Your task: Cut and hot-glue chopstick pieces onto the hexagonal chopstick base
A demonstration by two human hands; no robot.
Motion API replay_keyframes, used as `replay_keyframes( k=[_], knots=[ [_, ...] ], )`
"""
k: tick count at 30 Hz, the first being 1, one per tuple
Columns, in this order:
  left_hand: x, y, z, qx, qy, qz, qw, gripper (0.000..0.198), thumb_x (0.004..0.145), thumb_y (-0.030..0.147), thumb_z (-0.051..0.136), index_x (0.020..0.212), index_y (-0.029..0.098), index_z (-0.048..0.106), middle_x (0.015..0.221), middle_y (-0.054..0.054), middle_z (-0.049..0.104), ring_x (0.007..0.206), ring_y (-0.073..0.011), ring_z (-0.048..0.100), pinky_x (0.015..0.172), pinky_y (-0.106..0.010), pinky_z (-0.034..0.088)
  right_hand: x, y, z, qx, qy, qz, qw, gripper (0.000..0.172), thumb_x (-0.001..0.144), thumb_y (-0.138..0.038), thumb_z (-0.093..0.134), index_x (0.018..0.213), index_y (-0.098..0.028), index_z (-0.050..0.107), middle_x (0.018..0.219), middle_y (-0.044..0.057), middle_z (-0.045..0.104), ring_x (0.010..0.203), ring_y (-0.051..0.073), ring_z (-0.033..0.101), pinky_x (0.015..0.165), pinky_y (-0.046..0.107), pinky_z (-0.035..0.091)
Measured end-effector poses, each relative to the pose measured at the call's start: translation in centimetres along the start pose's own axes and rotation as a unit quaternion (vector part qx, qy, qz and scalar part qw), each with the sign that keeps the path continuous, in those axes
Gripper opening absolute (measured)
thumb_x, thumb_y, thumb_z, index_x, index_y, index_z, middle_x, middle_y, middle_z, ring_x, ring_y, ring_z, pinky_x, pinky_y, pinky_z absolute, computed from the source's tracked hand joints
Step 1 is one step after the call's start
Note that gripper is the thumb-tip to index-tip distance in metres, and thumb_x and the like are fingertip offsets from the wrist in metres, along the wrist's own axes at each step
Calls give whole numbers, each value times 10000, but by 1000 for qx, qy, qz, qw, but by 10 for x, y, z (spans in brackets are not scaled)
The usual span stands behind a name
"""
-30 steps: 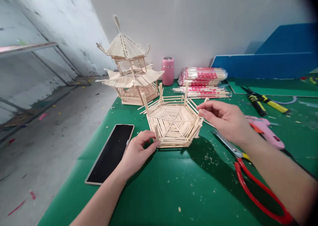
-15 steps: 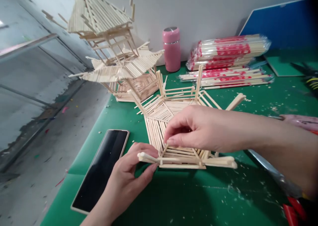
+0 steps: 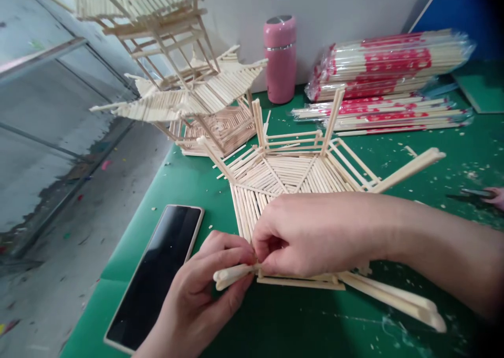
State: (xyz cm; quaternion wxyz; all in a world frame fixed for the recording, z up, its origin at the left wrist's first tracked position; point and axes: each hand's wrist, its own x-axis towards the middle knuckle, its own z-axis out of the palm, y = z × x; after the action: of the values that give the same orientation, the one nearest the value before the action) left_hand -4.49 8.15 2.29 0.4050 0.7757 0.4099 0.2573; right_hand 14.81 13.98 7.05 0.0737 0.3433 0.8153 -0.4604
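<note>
A hexagonal platform of thin wooden sticks (image 3: 252, 206), with railings and corner posts, lies in front of me. My left hand (image 3: 205, 282) is closed around the base of its front-left post (image 3: 232, 276), a bundle of pale sticks leaning outward. Over the front of the platform, my right hand (image 3: 311, 234) pinches at that same corner, close to the left fingertips. Whatever is between its thumb and finger is hidden. The front-right post (image 3: 397, 297) sticks out past my right wrist. Behind stands a tiered stick pavilion (image 3: 189, 93) with slatted roofs.
A smartphone (image 3: 157, 274) lies left of my left hand on the green tabletop (image 3: 299, 326). At the back are a pink flask (image 3: 280, 61) and plastic-wrapped bundles of sticks (image 3: 394, 64). A tool tip (image 3: 468, 194) shows at right. The table's left edge drops to the floor.
My right hand has moved toward me, from over the platform to the front-left corner beside my left hand. My left hand stays at the post. The view has shifted closer.
</note>
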Motion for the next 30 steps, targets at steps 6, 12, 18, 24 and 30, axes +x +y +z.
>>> replay_keyframes(
  k=[6,12,18,24,30],
  knots=[
    [-1,1,0,8,-10,-5,1000,259,791,63,529,960,242,609,909,-29,607,818,-158,576,695,-257,478,2,2,4,1,3,-13,1000,112,718,-201,522,707,-207,632,602,-51,567,526,76,481,435,178,322],
    [-2,2,-1,2,-17,-12,1000,201,796,85,536,917,222,621,907,-41,612,808,-168,573,691,-270,475,1,4,6,8,19,-32,999,90,709,-212,541,682,-188,625,586,-40,559,520,76,477,434,179,314],
    [0,1,-2,7,-19,-5,1000,147,804,85,529,869,192,608,921,-56,618,818,-172,557,741,-296,446,2,3,6,9,15,-31,999,87,705,-194,537,662,-183,612,556,-45,538,503,73,466,425,180,304],
    [-1,2,-3,2,-30,0,1000,149,809,75,519,864,182,608,895,-50,620,816,-167,554,758,-298,418,3,3,8,6,19,-30,999,89,703,-200,539,656,-179,612,563,-45,542,507,71,468,426,179,301],
    [0,3,-3,-2,-42,-1,999,154,827,80,487,847,178,605,896,-51,621,829,-173,549,799,-318,390,3,4,10,12,14,-26,999,104,713,-216,543,677,-177,633,565,-40,548,509,73,469,440,179,313]
  ],
)
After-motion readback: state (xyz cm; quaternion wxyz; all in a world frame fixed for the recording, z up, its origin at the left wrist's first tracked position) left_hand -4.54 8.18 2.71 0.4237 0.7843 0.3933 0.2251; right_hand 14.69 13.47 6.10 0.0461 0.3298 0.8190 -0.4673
